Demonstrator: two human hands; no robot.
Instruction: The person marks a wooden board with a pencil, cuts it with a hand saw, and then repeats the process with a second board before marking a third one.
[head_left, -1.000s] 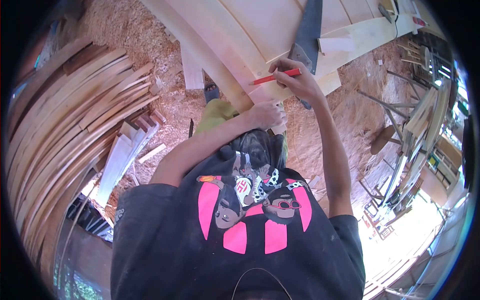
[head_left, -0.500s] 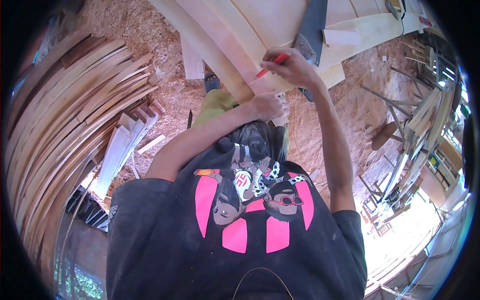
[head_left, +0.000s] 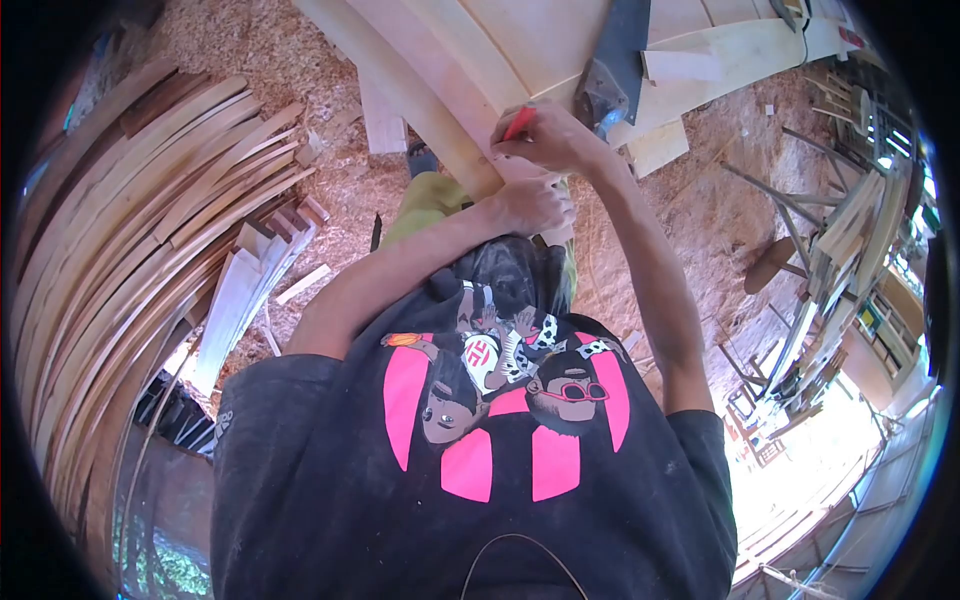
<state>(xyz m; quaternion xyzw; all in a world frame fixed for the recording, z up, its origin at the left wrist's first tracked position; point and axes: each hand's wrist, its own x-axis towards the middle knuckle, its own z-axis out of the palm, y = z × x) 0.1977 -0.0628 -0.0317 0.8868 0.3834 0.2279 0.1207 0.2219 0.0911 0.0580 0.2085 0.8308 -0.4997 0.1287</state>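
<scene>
My right hand (head_left: pixel 547 137) is closed around a red pencil (head_left: pixel 519 122), held over the near end of a pale wooden board (head_left: pixel 470 105). The pencil's tip is hidden by my fingers. Just below it, my left hand (head_left: pixel 538 206) is curled at the end of the boards, close against my body. What its fingers grip is mostly out of sight. A narrow yellowish strip of wood (head_left: pixel 425 115) runs along the left side of the board. Beyond my right hand lies a dark handsaw (head_left: pixel 617 65) on the wood.
Long curved planks (head_left: pixel 130 240) are stacked at the left, with shorter pale boards (head_left: pixel 240 285) beside them. Wood shavings (head_left: pixel 285 65) cover the ground. A small offcut (head_left: pixel 683 66) rests near the saw. More timber (head_left: pixel 845 225) leans on a rack at the right.
My right hand has moved left and slightly down with the pencil, which is now more upright. My left hand stays nearly in place.
</scene>
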